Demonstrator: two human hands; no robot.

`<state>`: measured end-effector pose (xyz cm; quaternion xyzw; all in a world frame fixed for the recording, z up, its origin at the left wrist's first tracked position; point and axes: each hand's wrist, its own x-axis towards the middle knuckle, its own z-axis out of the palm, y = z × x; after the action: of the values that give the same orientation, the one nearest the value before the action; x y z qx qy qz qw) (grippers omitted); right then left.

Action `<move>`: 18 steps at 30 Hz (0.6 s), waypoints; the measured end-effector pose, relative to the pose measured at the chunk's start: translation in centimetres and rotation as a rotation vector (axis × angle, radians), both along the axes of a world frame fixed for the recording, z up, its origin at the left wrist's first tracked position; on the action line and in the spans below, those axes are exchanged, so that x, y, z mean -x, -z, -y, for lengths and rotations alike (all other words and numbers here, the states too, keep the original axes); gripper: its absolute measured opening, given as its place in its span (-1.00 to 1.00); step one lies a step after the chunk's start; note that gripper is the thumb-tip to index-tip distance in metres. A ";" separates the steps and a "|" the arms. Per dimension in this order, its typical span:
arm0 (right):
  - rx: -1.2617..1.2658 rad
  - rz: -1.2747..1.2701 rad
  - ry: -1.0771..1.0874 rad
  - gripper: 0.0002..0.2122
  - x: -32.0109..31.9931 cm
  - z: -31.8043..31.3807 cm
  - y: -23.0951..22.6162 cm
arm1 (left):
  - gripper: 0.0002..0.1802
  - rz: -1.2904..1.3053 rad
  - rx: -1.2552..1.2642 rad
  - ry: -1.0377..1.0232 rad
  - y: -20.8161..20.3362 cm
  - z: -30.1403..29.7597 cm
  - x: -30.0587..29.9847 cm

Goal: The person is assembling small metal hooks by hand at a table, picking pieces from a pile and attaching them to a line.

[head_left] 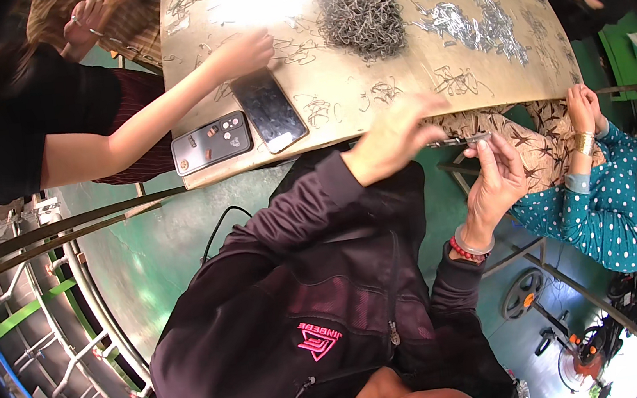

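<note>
- The thin metal piece point(452, 141) is held off the tabletop, just on the wearer's side of the table point(349, 120); it is taken as the clock's centre, with 12 toward the table.
- At 4 o'clock it is pinched narrowly between thumb and bent fingers of the right hand point(498, 176).
- At 9 o'clock the left hand point(397, 141) is blurred, its fingertips close to the piece's near end; whether anything is gripped there cannot be told.
- If the pinch were loosened, or the piece knocked by the left hand, it could be dropped to the green floor point(444, 196), as no tabletop is seen beneath it.
- Loose bent wires point(458, 82) at 12 o'clock could be swept off the edge by a passing hand.
- In the dark wire heap point(360, 9) at 11, neighbours could be dragged along by tangling.
- The black phone point(271, 112), between 9 and 10, could be nudged by the left sleeve point(315, 203).
</note>
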<state>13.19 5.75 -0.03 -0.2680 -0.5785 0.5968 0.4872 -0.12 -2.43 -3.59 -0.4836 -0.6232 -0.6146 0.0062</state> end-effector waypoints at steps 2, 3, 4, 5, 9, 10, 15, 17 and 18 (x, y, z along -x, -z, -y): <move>0.002 0.002 -0.033 -0.81 0.3 -0.4 0.2 | -0.75 -0.117 0.164 -0.037 1.5 0.7 4.3; -0.003 -0.006 -0.054 -0.80 0.4 -0.7 0.5 | -0.76 -0.216 0.305 -0.042 2.9 0.9 6.5; -0.003 0.022 -0.056 -0.81 0.6 -0.8 0.3 | -0.76 -0.315 0.447 -0.047 4.2 1.1 8.7; -0.018 0.021 -0.072 -0.81 1.0 -0.9 0.3 | -0.77 -0.433 0.500 -0.031 5.5 1.3 10.7; 0.019 -0.015 -0.099 -0.81 2.2 -1.7 0.3 | -0.79 -0.574 0.567 0.054 7.7 2.8 13.5; 0.025 -0.031 -0.098 -0.81 2.3 -1.9 0.3 | -0.79 -0.569 0.567 0.069 8.4 3.1 13.6; 0.038 -0.101 -0.106 -0.80 2.3 -3.0 0.7 | -0.80 -0.690 0.706 -0.027 8.1 3.1 12.0; 0.037 -0.115 -0.121 -0.80 1.9 -3.0 0.9 | -0.83 -0.797 0.692 -0.158 8.8 2.7 11.7; 0.035 -0.134 -0.146 -0.79 1.8 -3.0 1.0 | -0.83 -0.707 0.553 -0.146 9.1 2.5 11.8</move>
<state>11.37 8.73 -1.06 -0.1932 -0.5519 0.6573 0.4754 -11.89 -4.91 -12.65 -0.6022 -0.7558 -0.2201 0.1326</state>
